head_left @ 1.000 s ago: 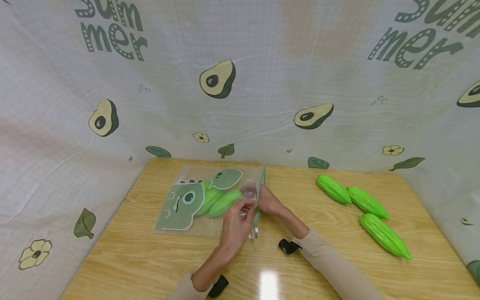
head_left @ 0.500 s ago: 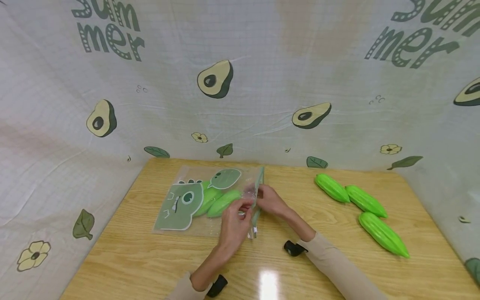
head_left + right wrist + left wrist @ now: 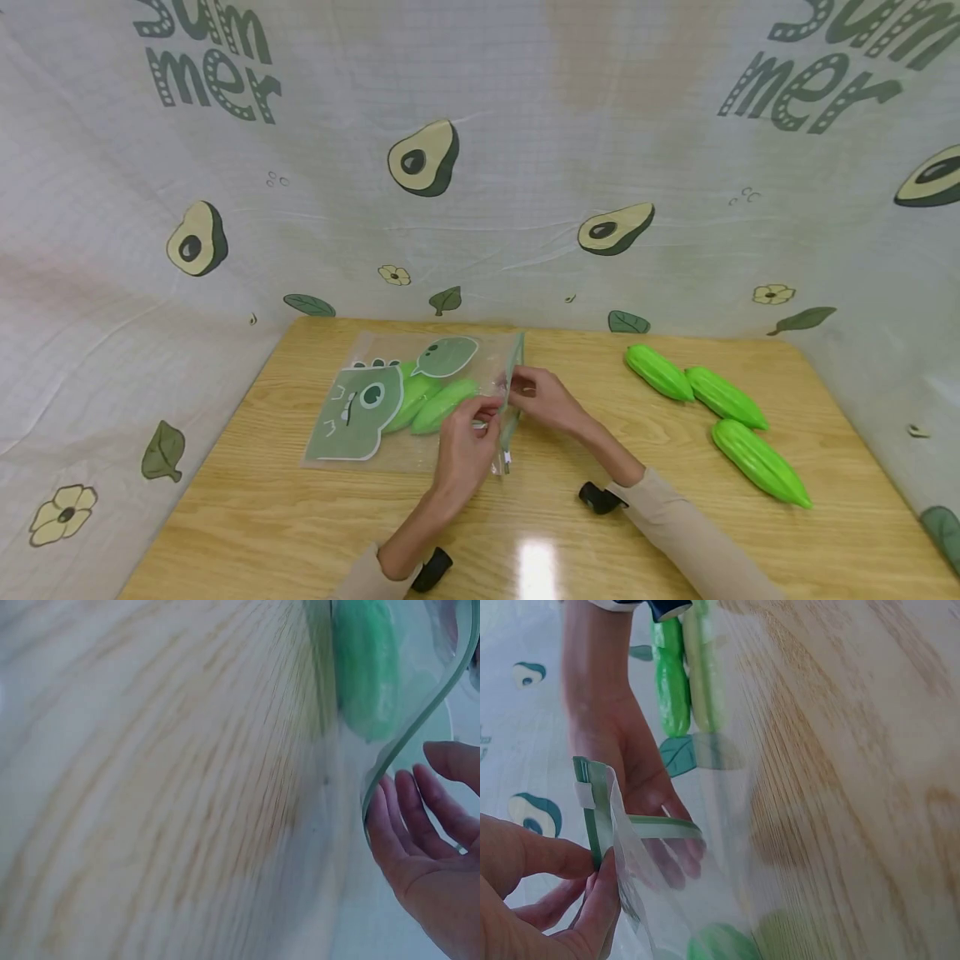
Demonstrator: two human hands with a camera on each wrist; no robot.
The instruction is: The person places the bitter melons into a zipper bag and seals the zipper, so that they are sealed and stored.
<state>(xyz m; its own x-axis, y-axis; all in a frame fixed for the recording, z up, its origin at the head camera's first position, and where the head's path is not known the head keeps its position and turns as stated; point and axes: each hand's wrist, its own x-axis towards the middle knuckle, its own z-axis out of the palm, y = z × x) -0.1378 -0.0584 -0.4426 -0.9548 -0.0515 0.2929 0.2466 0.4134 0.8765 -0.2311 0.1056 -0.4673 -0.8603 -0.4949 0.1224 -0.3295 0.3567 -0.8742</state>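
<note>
A clear zip bag (image 3: 352, 425) printed with a green dinosaur lies on the table. Inside it are two bright green, ridged, cucumber-like vegetables (image 3: 444, 407). My left hand (image 3: 467, 450) pinches one side of the bag's mouth between thumb and fingers; the left wrist view shows its green zip strip (image 3: 595, 825) and white slider (image 3: 585, 795) there. At the open mouth, my right hand (image 3: 547, 400) has its fingertips just inside. In the right wrist view the fingers (image 3: 420, 817) are loosely bent, thumb apart, with nothing between them.
Several avocado and leaf prints mark the white curtain (image 3: 517, 150) around the wooden table (image 3: 300, 517). On the table's right side lie three more of the green vegetables, one at the back (image 3: 660, 372), one in the middle (image 3: 726, 397) and one nearer (image 3: 761, 462).
My right hand has drawn back to the right, out of the bag, to its mouth. My left hand keeps its pinch. The head view has shifted slightly.
</note>
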